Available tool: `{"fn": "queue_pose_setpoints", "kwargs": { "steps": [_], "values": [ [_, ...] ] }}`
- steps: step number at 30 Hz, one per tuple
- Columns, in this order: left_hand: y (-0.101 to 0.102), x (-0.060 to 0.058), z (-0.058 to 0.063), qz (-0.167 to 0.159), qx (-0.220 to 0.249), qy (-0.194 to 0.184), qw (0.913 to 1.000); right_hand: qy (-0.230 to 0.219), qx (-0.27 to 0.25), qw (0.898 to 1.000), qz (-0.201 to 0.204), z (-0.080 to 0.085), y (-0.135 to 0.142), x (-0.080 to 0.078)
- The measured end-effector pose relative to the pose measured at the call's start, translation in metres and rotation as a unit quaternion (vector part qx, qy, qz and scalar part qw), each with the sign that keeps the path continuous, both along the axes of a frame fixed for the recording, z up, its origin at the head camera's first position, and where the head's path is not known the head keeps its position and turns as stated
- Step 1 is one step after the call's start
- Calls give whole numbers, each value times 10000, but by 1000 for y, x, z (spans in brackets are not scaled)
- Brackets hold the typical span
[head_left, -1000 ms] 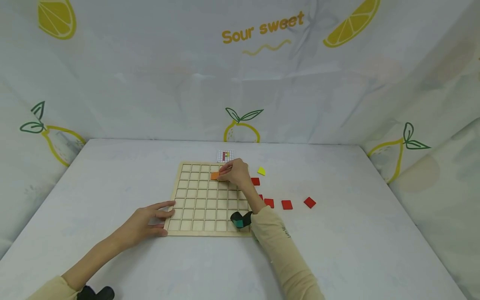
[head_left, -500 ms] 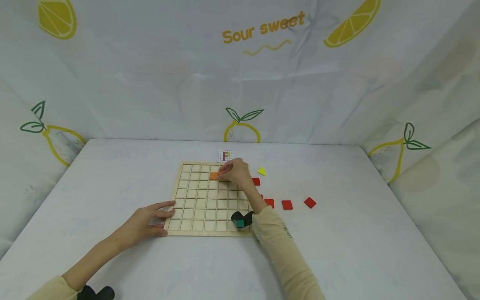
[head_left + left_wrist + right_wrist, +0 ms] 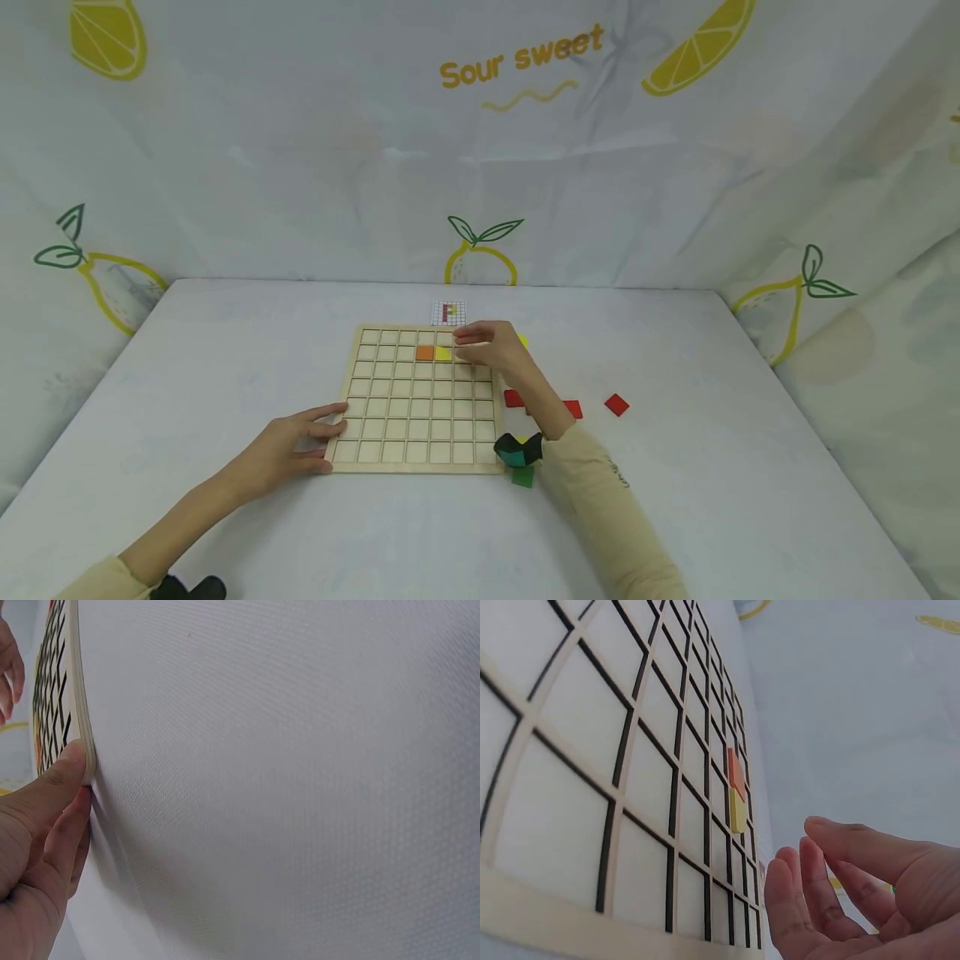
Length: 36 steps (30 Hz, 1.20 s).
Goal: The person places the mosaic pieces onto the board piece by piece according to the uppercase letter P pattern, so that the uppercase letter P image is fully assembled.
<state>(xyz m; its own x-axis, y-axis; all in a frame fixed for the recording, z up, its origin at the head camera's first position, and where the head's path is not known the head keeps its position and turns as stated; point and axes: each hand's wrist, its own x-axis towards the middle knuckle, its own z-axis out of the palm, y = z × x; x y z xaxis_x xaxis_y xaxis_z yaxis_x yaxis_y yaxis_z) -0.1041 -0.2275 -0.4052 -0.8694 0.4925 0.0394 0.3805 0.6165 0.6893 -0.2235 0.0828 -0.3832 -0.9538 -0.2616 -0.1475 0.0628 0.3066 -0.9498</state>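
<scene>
A wooden grid board (image 3: pixel 420 468) lies on the white table. In its second row from the back, an orange tile (image 3: pixel 424 353) and a yellow tile (image 3: pixel 443 354) sit side by side. My right hand (image 3: pixel 491 343) hovers over the board's back right part. In the right wrist view, its thumb and fingers stand apart with nothing between them, and the orange tile (image 3: pixel 736 771) and yellow tile (image 3: pixel 738 811) show beyond. My left hand (image 3: pixel 288 442) rests its extended fingers against the board's left edge; the left wrist view shows the thumb (image 3: pixel 66 766) touching the near corner.
Behind the board lies a small card (image 3: pixel 448 313) printed with a coloured grid pattern. Red tiles (image 3: pixel 617 405) are scattered to the right, partly covered by my right arm. A green tile (image 3: pixel 522 477) lies by the near right corner. Another yellow tile (image 3: pixel 522 340) peeks out behind my right hand.
My right hand has drawn back to the right from the orange tile, uncovering the yellow tile beside it. A green tile has come out from behind the sleeve. My left hand stays put.
</scene>
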Motion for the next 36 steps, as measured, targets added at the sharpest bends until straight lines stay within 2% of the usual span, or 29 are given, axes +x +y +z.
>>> {"fn": "queue_pose_setpoints", "kwargs": {
  "steps": [6, 12, 22, 30, 36],
  "values": [
    [0, 0, 1, 9, -130, 97, 9999, -447, -270, 9986, -42, 5, 22, 8],
    [1, -1, 2, 6, -183, 149, 9997, -572, -102, 9983, 41, 13, 48, 19],
    [0, -1, 1, -69, -31, 154, 9999, -341, 111, 9994, -9, 25, 92, 40],
    [-1, 0, -3, -42, -9, 108, 9999, -23, 522, 9986, -76, 22, 135, 54],
    [-1, 0, -3, -40, -83, 197, 9998, 11, 569, 9983, -158, 17, 175, 61]
  ]
}}
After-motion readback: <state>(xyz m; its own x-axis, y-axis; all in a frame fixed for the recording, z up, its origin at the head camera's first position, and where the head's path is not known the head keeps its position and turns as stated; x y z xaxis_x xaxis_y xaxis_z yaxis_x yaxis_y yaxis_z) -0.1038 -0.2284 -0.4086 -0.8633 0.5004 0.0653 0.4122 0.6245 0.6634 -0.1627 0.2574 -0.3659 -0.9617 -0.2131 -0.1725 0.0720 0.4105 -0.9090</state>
